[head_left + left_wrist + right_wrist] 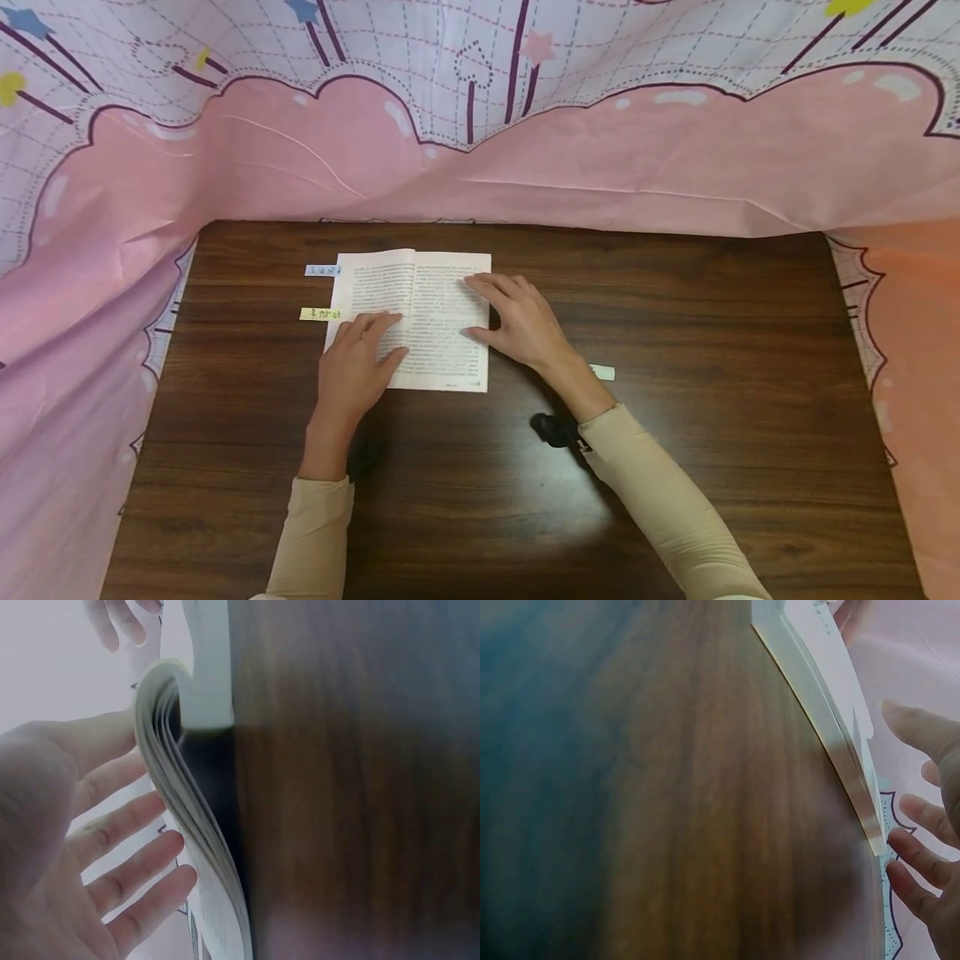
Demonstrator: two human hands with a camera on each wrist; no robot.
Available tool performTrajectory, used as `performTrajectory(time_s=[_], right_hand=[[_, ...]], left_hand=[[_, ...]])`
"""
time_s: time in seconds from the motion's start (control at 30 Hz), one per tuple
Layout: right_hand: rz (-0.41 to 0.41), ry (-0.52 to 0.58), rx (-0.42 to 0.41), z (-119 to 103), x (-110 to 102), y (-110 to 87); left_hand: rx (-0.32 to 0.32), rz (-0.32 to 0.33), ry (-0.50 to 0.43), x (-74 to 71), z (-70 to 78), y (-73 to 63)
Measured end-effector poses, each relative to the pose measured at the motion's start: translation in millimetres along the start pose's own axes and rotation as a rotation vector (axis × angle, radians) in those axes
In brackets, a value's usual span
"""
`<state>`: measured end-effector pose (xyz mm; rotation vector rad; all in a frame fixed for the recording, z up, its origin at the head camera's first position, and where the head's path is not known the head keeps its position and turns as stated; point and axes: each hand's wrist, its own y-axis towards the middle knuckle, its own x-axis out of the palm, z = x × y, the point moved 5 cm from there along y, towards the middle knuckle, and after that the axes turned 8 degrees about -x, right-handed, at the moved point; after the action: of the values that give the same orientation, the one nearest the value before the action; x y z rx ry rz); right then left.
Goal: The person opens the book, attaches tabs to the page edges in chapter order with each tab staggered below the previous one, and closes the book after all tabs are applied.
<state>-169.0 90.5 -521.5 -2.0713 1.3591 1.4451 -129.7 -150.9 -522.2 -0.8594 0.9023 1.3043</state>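
Note:
An open book (448,358) of printed text lies on the wooden table. Blue (321,271) and yellow (318,314) sticky tabs jut from its left edge. My left hand (352,364) rests on the left page, fingers spread, thumb near the gutter. In the left wrist view its fingertips touch the outside of a curved bundle of pages (196,802). Over the right page's outer edge is my right hand (525,325), fingers extended and thumb apart. The right wrist view shows this right hand (930,825) beside the book's thick right-hand part (817,712), gripping nothing.
A pale green tab (604,373) shows on the table (712,375) beside my right forearm. Black wrist gear (551,430) sits under the right wrist. A pink and white patterned cloth (600,175) hangs along the table's back and both sides.

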Motion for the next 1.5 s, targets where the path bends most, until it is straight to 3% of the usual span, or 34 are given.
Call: performTrajectory(time_s=[0.5,0.8,1.0,1.17,1.27,1.5], right_hand=[[0.009,-0.014,0.033,7,-12,-28.4],[0.036,0.012,0.055,17,-15,-48.9],[0.047,0.028,0.083,20,-25,-61.8],[0.036,0.021,0.114,24,-33,-79.5],[0.035,0.014,0.125,26,-37,-90.6],[0.035,-0.007,0.132,30,-44,-112.6]], left_hand=[[-0.035,0.033,-0.008,-1.1,0.5,0.1],[-0.010,0.035,-0.021,0.6,5.0,2.7],[0.021,0.087,-0.087,-0.4,6.8,1.9],[0.116,0.157,-0.171,-2.2,14.5,-0.5],[0.163,0.201,-0.176,-2.5,19.4,-1.0],[0.118,0.231,-0.145,-1.3,24.2,2.1]])
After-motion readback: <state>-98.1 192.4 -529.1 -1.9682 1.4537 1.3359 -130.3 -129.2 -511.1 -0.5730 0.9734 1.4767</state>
